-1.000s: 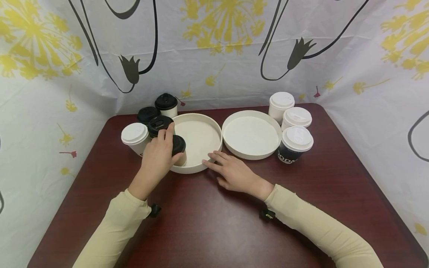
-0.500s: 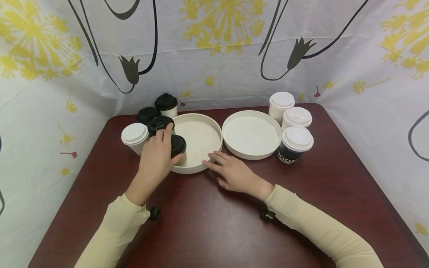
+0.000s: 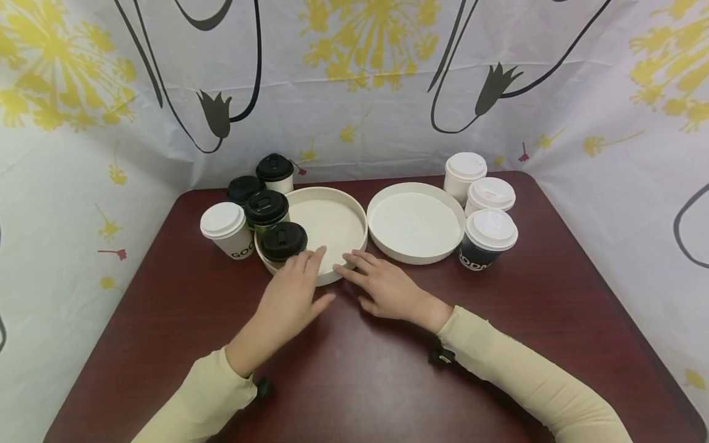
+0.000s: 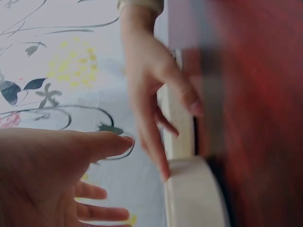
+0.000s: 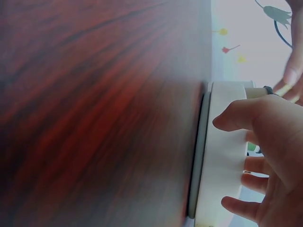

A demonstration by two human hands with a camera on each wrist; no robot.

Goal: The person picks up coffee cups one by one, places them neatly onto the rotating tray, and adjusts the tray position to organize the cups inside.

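Floral cloth [image 3: 354,111] backs a reddish table [image 3: 354,381] bearing trays [image 3: 339,224].

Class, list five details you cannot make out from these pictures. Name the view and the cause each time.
Head view: some of the lower body of the front black-lidded cup, hidden by the left hand.
Head view: most of the body of the middle white-lidded cup, behind the dark cup.
Head view: the dark cup's full lettering, curving out of sight.
Left wrist view: the tabletop's grain, blurred.
Right wrist view: part of the left hand, cut off by the right edge.
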